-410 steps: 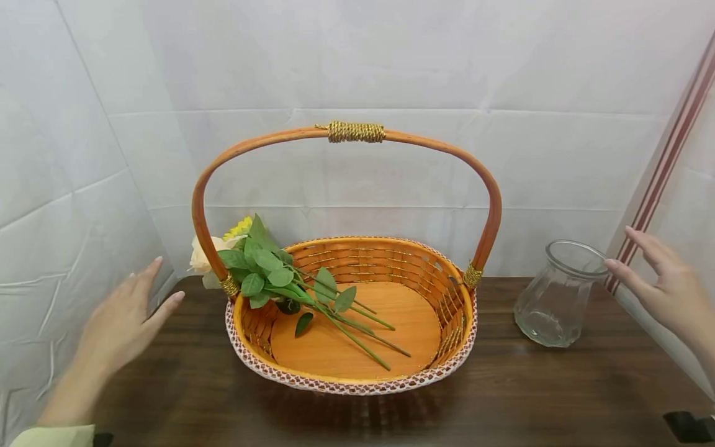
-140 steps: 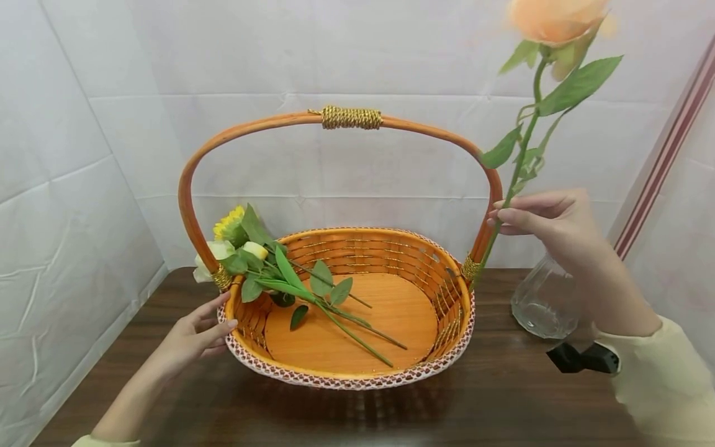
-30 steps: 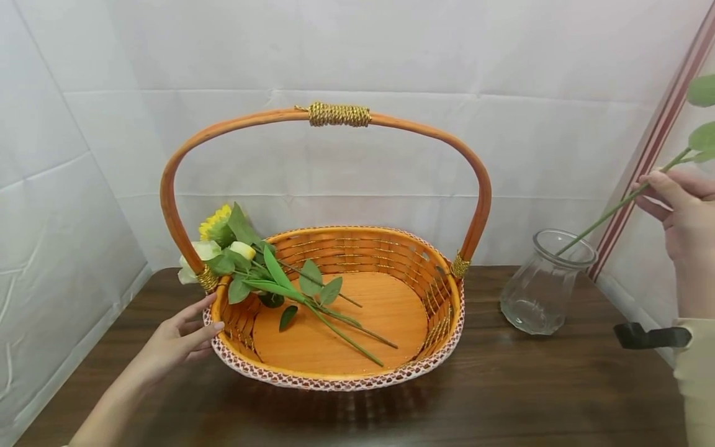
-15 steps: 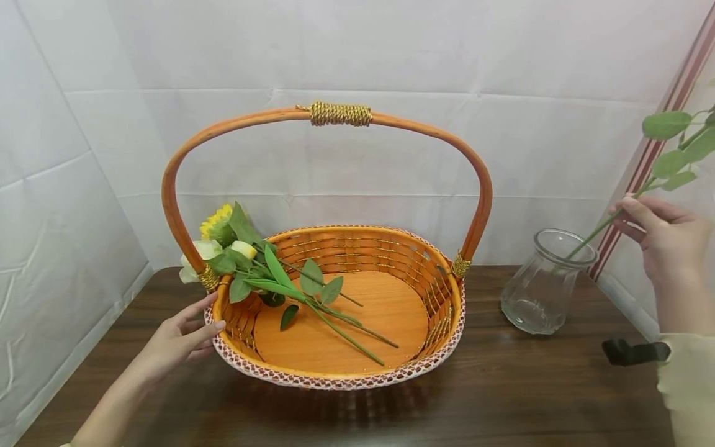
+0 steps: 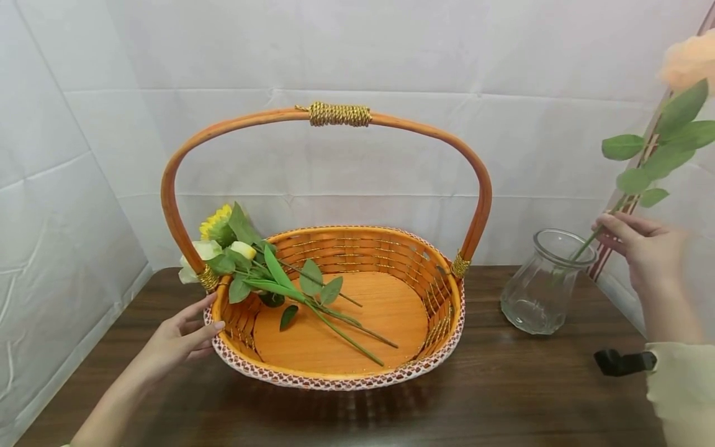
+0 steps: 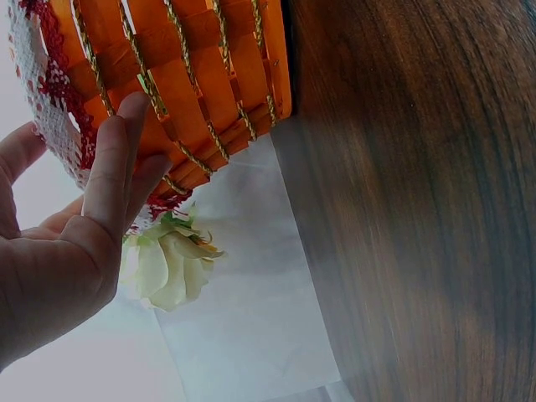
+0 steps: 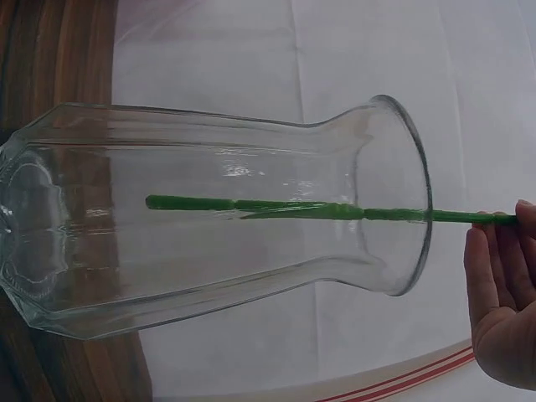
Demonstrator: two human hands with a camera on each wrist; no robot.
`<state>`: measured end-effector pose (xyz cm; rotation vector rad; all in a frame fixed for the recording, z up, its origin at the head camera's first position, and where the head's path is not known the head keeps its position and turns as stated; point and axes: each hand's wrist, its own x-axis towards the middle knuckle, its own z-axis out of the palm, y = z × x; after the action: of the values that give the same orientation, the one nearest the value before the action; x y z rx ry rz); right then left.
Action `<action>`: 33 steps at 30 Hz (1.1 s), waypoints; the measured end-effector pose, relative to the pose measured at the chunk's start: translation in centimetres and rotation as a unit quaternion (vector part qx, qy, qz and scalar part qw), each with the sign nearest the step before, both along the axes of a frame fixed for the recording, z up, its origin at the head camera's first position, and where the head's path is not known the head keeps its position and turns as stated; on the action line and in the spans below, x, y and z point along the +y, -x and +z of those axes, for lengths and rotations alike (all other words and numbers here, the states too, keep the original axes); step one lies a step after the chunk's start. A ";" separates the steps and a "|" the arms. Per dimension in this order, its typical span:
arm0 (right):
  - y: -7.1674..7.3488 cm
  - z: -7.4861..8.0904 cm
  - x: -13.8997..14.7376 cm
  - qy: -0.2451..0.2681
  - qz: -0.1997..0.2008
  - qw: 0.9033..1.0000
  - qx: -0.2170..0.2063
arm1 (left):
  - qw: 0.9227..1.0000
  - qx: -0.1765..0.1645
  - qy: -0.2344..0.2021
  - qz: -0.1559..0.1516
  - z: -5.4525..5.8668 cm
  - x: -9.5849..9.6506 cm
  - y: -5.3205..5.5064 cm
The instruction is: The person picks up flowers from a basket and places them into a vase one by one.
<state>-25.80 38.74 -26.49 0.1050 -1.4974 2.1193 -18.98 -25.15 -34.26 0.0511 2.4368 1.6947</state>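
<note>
My right hand (image 5: 656,251) pinches the stem of a peach rose (image 5: 692,62), its bloom cut off by the frame's right edge. The lower stem (image 7: 293,208) passes through the mouth of a clear glass vase (image 5: 536,301), its tip hanging above the vase's bottom in the right wrist view. My left hand (image 5: 173,338) holds the left rim of an orange woven basket (image 5: 391,304), thumb on the rim and fingers against the outer weave. Several flowers lie over the basket's left side: a sunflower (image 5: 216,223), a white rose (image 6: 172,264) and a pale yellow bud (image 5: 242,249).
A tall arched handle (image 5: 339,114) with a gold rope wrap rises over the basket. Everything stands on a dark wooden table (image 5: 536,385), with white sheeting (image 5: 335,49) behind and at the sides. A black strap piece (image 5: 622,362) sticks out from the right wrist.
Earlier the right hand lifted the rose from the basket. Over the last second it has moved left and down, bringing the stem deeper into the vase and more upright. The left hand stays put.
</note>
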 end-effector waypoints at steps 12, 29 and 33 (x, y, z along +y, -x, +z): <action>0.0 -1.1 -0.3 -0.067 -0.085 0.990 -0.090 | 1.000 -0.004 0.006 0.002 0.0 -0.1 -0.1; 0.2 -2.4 -0.4 -0.058 -0.099 0.986 -0.122 | 1.000 -0.001 0.013 0.001 0.1 0.1 -0.1; 0.3 -2.6 -0.5 -0.051 -0.099 0.987 -0.112 | 1.000 -0.002 0.019 0.003 0.1 0.1 -0.1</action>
<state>-26.07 38.22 -29.09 -0.2444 -1.6708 1.9459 -18.86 -25.07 -34.19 0.0358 2.4683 1.6496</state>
